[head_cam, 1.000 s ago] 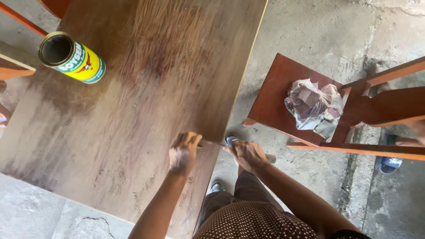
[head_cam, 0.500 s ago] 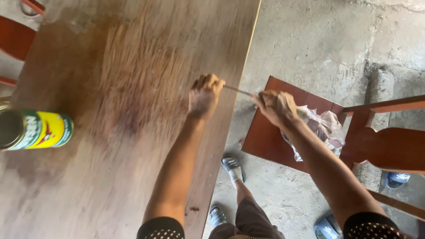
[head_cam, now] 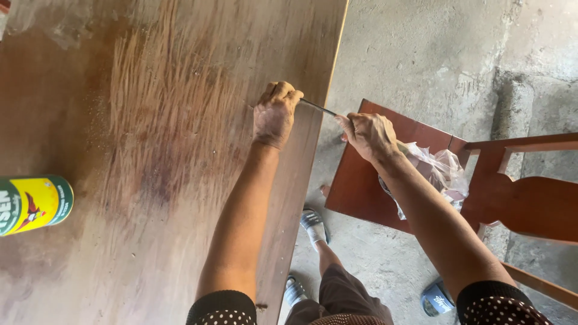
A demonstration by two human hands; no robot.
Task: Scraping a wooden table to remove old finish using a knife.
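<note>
A large brown wooden tabletop point(head_cam: 150, 120) fills the left, streaked with scraped patches and dust. My left hand point(head_cam: 275, 114) is closed on the far end of a thin metal scraping tool point(head_cam: 319, 108), pressing it onto the board near its right edge. My right hand point(head_cam: 368, 135) grips the tool's other end just off the edge, above a red-brown chair. The tool spans the gap between both hands.
A yellow and green paint can point(head_cam: 33, 203) lies at the left edge of the board. The red-brown wooden chair point(head_cam: 361, 180) at right holds a crumpled plastic bag point(head_cam: 442, 171). Concrete floor lies below, with my sandalled feet point(head_cam: 314, 225) and a blue sandal point(head_cam: 436, 299).
Both hands moved with the tool along the board's right edge, away from my body. The view shifted, so the can slid toward the lower left.
</note>
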